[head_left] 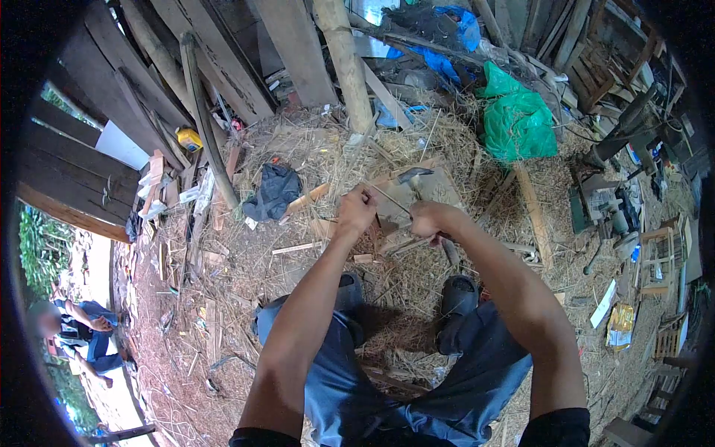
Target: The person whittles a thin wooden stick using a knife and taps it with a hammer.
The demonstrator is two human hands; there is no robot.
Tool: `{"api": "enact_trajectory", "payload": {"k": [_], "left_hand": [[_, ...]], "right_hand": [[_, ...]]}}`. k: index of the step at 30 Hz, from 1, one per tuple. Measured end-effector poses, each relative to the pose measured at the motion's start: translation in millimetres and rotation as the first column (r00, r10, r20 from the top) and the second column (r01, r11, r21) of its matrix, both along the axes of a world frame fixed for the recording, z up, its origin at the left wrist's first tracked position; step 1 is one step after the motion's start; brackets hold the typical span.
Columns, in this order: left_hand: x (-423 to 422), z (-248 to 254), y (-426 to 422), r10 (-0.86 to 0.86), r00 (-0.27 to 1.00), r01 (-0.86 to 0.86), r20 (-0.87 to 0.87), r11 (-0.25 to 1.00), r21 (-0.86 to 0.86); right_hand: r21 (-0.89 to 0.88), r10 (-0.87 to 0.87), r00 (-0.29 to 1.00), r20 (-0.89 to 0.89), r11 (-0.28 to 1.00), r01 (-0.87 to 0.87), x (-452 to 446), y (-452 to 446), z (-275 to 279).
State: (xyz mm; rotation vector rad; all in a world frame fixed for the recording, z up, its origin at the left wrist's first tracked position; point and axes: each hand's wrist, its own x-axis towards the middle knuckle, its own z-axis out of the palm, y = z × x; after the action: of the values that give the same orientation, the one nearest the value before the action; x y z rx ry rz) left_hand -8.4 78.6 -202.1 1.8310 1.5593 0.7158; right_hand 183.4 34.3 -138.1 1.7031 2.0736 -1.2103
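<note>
A thin rod-like stick (391,200) runs slantwise between my two hands, in front of my knees. Its upper left end is pinched in my left hand (358,208). Around the lower right end my right hand (432,220) is closed; a dark piece (450,252), perhaps a tool handle, shows just below that hand. Behind the stick lies a flat wooden board (439,186) with a dark hammer-like head (414,174) on it. Small wood pieces (363,258) lie beneath my hands.
Straw and wood scraps cover the ground. A black bag (275,192) lies to the left, a green bag (519,115) at the upper right. A wooden post (346,67) stands ahead. A person (93,331) sits at the far left. A bench vise-like tool (607,208) is at the right.
</note>
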Motion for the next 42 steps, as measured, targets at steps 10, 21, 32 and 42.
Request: {"api": "enact_trajectory", "payload": {"k": [10,21,32,42], "left_hand": [[-3,0,1,0.035,0.998,-0.033,-0.044,0.999,0.043],[-8,-13,5,-0.021,0.999,0.020,0.045,0.999,0.032],[-4,-8,8,0.027,0.989,-0.013,0.145,0.995,-0.097],[-1,7,4,0.059,0.994,-0.049,0.087,0.993,-0.109]], "right_hand": [[0.082,-0.516,0.733,-0.443,0.791,0.606,-14,-21,-22],[0.615,-0.001,0.990,-0.143,0.783,0.090,-35,-47,-109],[0.656,-0.137,0.974,-0.180,0.721,0.222,-46,-50,-191],[0.411,-0.150,0.966,-0.213,0.883,0.227,-40,-64,-97]]}}
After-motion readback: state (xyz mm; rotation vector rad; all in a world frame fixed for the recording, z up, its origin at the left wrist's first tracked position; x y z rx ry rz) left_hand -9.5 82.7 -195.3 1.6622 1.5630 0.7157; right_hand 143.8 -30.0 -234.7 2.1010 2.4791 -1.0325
